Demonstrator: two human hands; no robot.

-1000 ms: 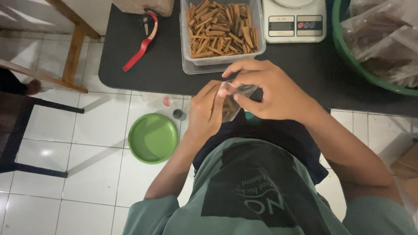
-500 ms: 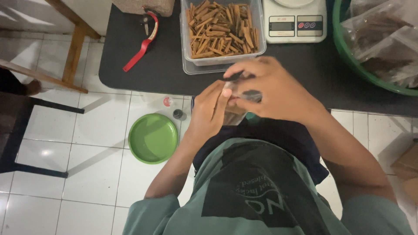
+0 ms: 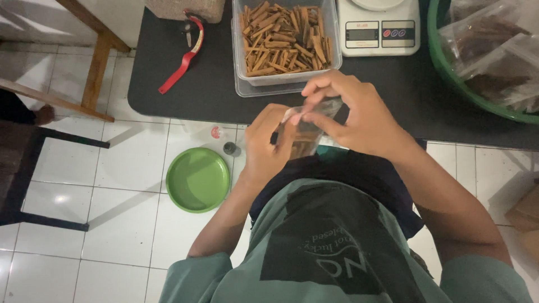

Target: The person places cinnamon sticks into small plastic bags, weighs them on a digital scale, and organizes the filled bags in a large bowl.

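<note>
clear bag pinched between left hand, right hand

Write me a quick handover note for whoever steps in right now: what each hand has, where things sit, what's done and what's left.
Left hand: grips the left side of a small clear bag holding cinnamon sticks.
Right hand: pinches the bag's top edge.
Things: clear tub of cinnamon sticks and a white kitchen scale on the black table; red-handled cutters at its left; filled bags in a green basin to the right; green lid on the floor.
Done: sticks are in the bag.
Left: whether it is sealed cannot be seen.
</note>
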